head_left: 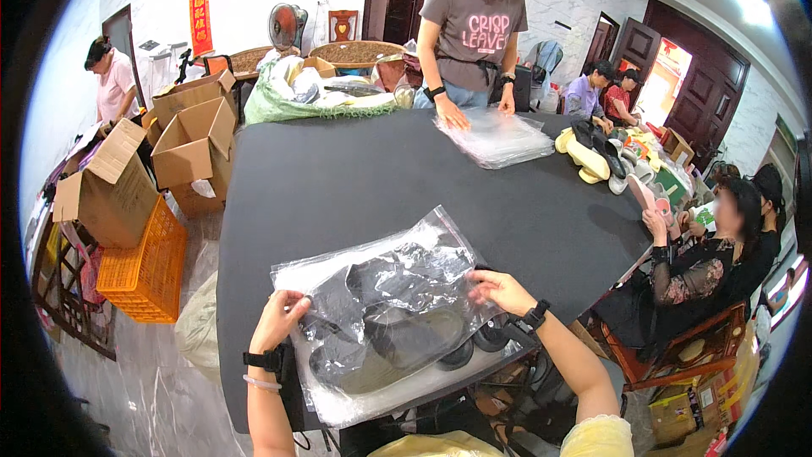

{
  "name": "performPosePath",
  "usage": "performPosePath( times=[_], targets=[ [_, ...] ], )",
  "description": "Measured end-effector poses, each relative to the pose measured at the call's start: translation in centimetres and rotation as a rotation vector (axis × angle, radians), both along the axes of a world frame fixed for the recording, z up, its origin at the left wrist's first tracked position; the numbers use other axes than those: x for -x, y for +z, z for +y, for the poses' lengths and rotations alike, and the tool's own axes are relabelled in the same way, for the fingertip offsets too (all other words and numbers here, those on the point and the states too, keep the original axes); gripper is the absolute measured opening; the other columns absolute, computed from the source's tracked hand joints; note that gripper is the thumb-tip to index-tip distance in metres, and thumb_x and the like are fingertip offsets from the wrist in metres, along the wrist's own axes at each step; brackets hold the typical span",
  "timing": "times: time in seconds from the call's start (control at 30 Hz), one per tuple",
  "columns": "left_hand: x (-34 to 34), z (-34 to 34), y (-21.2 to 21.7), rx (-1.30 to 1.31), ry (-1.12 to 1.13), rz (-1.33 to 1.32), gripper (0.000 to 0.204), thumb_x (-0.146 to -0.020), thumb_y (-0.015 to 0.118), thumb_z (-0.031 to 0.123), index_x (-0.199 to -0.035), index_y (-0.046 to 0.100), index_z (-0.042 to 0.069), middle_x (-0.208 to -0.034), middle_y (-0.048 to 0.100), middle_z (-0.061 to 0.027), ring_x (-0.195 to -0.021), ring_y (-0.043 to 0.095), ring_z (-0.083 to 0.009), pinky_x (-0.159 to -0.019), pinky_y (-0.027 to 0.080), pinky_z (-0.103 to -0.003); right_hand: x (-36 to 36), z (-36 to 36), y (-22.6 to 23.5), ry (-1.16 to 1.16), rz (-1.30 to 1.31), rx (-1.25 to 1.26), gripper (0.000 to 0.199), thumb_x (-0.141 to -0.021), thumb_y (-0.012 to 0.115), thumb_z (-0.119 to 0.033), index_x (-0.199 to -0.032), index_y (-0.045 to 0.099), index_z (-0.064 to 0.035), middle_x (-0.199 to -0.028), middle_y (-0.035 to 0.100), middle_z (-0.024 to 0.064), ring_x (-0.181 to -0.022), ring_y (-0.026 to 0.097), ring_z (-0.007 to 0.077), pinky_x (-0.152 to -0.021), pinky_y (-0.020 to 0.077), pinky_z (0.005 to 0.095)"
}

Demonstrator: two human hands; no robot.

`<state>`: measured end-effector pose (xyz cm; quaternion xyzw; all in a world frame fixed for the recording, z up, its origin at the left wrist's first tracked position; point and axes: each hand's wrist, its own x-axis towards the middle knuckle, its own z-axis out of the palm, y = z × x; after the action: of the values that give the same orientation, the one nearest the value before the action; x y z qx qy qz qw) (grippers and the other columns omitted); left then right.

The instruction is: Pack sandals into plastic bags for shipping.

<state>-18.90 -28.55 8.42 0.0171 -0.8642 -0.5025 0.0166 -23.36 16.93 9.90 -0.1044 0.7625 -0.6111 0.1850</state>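
Observation:
In front of me a clear plastic bag (412, 274) lies at the near edge of the dark table, with a pair of dark slippers (406, 347) showing through the film. My left hand (286, 315) pinches the bag's left edge between thumb and fingers. At the right side, my right hand (505, 291) has its fingers closed on the film. More clear bags (355, 408) lie flat underneath. Beside the slippers, below my right hand, are round black objects (491, 337) whose kind I cannot make out.
Across the dark table (313, 178) a standing person rests both hands on a stack of clear bags (499, 140). Loose slippers (592, 152) pile up at the right, where several people sit. Cardboard boxes (190, 144) and an orange crate (145, 267) stand left; a green sack (279, 101) stands behind.

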Motion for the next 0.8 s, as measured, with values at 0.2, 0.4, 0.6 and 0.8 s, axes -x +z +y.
performPosePath(
  times=[0.2, 0.4, 0.6, 0.8],
  targets=[
    [-0.1, -0.4, -0.7, -0.048, -0.044, 0.01, 0.041, -0.078, 0.073, 0.014, -0.108, 0.053, -0.004, -0.109, 0.053, -0.014, -0.101, 0.057, -0.0231, -0.088, 0.049, -0.032, 0.5, -1.2, 1.5, 0.106, 0.248, -0.239, 0.037, -0.087, 0.056, 0.0, -0.123, 0.058, -0.0067, -0.115, 0.061, 0.0072, -0.098, 0.059, 0.0145, -0.084, 0.0487, 0.0283],
    [0.2, -0.6, -1.7, 0.005, -0.056, 0.055, 0.04, -0.077, 0.074, 0.013, -0.108, 0.054, -0.003, -0.109, 0.054, -0.0146, -0.1, 0.059, -0.024, -0.085, 0.05, -0.033, 2.0, 0.7, -0.8, 0.009, -0.142, 0.124, 0.015, -0.085, 0.06, -0.002, -0.1, 0.059, -0.0029, -0.106, 0.062, 0.0078, -0.093, 0.062, 0.0149, -0.083, 0.0507, 0.028],
    [-0.1, -0.2, -1.1, -0.052, -0.029, -0.03, 0.041, -0.077, 0.075, 0.014, -0.106, 0.055, -0.006, -0.111, 0.054, -0.0153, -0.101, 0.06, -0.024, -0.085, 0.051, -0.032, 1.3, -0.4, -0.7, 0.379, 0.273, -0.593, 0.09, -0.069, 0.079, -0.041, -0.133, 0.036, 0.0064, -0.112, 0.052, 0.02, -0.094, 0.056, 0.0226, -0.076, 0.0478, 0.0311],
    [-1.2, -1.0, -1.2, 0.003, -0.013, 0.0, 0.043, -0.076, 0.075, 0.016, -0.109, 0.055, -0.005, -0.111, 0.055, -0.0165, -0.099, 0.06, -0.0254, -0.086, 0.05, -0.034, 2.1, -2.0, 0.2, 0.508, 0.32, -0.685, 0.098, -0.069, 0.071, -0.056, -0.129, 0.034, 0.0115, -0.12, 0.046, 0.0321, -0.108, 0.05, 0.0401, -0.096, 0.0412, 0.0412]
  ],
)
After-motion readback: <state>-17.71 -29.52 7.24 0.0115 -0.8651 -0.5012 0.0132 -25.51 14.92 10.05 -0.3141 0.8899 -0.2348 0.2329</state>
